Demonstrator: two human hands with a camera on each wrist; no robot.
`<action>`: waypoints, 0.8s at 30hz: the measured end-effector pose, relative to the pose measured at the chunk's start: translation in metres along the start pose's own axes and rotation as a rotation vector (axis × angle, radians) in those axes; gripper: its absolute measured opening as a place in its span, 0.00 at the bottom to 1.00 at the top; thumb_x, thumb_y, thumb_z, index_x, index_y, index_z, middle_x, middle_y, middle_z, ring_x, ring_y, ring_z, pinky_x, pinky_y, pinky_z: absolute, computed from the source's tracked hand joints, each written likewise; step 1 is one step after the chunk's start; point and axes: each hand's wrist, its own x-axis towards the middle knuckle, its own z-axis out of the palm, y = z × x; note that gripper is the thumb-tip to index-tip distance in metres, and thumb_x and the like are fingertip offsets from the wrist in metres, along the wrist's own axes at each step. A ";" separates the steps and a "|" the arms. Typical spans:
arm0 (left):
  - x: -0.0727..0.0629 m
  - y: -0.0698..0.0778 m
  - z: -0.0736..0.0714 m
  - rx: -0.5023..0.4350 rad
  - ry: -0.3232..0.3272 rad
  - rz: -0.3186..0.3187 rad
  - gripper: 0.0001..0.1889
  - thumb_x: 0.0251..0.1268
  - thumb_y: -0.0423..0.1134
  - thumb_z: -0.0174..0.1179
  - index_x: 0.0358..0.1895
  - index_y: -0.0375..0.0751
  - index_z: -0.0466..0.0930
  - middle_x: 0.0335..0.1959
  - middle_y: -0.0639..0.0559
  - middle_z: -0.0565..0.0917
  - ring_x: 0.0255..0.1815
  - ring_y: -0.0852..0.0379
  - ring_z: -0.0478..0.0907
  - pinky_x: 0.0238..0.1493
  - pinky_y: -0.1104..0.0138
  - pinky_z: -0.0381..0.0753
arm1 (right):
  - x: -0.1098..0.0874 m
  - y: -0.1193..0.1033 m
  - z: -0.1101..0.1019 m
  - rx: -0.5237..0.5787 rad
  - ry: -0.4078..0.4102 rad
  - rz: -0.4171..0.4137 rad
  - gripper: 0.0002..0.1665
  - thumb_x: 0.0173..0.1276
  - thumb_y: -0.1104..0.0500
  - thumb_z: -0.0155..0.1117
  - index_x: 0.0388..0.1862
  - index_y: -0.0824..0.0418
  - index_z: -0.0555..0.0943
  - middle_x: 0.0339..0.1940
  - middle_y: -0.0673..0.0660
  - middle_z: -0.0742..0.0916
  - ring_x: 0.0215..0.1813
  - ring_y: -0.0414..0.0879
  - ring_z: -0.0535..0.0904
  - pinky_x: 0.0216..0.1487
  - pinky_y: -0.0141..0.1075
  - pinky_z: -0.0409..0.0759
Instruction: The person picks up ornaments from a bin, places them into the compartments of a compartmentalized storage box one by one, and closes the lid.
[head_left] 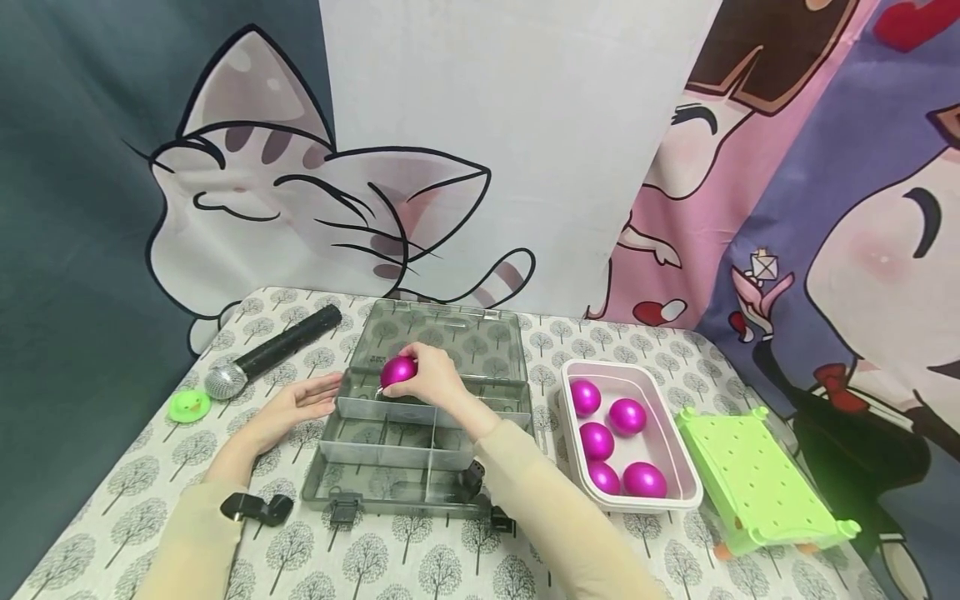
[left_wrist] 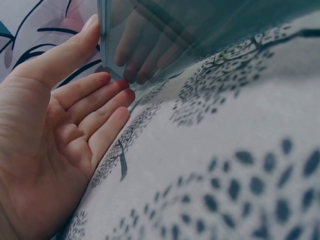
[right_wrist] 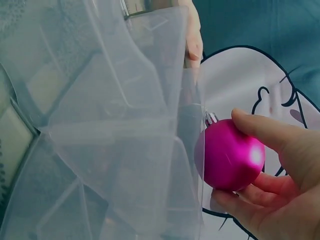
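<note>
My right hand [head_left: 435,382] pinches a shiny magenta Christmas bauble [head_left: 398,372] between thumb and fingers, over the back left compartment of a clear grey divider box [head_left: 375,455]. In the right wrist view the bauble [right_wrist: 227,157] shows its silver cap, turned toward the box's translucent dividers [right_wrist: 115,131]. The box's lid [head_left: 442,337] is folded back. My left hand [head_left: 288,410] rests at the box's left side, fingers extended. In the left wrist view its thumb and fingertips are at the box wall [left_wrist: 145,42], palm facing it.
Right of the box, a white tub [head_left: 670,417] holds several magenta baubles [head_left: 627,417]. A light green toy bed-like stand [head_left: 765,475] lies farther right. At left are a black microphone [head_left: 288,342] and a green duck [head_left: 189,406]. A patterned cloth covers the table.
</note>
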 end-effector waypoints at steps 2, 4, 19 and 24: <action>0.000 0.000 0.000 0.000 -0.002 0.000 0.33 0.69 0.31 0.57 0.71 0.20 0.53 0.72 0.23 0.56 0.56 0.81 0.70 0.59 0.83 0.69 | 0.000 -0.001 0.002 -0.014 0.000 0.003 0.35 0.50 0.51 0.80 0.55 0.61 0.78 0.50 0.58 0.87 0.50 0.51 0.84 0.48 0.35 0.84; 0.000 0.000 0.000 -0.001 -0.002 0.000 0.33 0.69 0.31 0.57 0.71 0.20 0.53 0.72 0.23 0.56 0.56 0.81 0.70 0.59 0.83 0.69 | 0.000 -0.002 0.004 -0.025 0.004 0.002 0.35 0.50 0.51 0.81 0.56 0.61 0.78 0.50 0.58 0.87 0.50 0.51 0.84 0.48 0.34 0.84; 0.001 0.001 -0.001 0.000 0.000 -0.020 0.34 0.68 0.31 0.57 0.71 0.20 0.52 0.72 0.23 0.57 0.56 0.81 0.70 0.59 0.82 0.68 | 0.004 -0.001 0.011 -0.077 -0.023 0.030 0.35 0.47 0.51 0.82 0.54 0.60 0.80 0.49 0.57 0.87 0.50 0.51 0.83 0.47 0.34 0.83; 0.001 0.000 0.000 -0.005 0.001 -0.014 0.34 0.68 0.31 0.57 0.71 0.20 0.52 0.72 0.23 0.56 0.56 0.81 0.71 0.59 0.82 0.69 | 0.005 0.000 0.013 -0.084 -0.029 0.021 0.35 0.48 0.50 0.82 0.54 0.59 0.79 0.49 0.57 0.87 0.50 0.50 0.83 0.46 0.33 0.83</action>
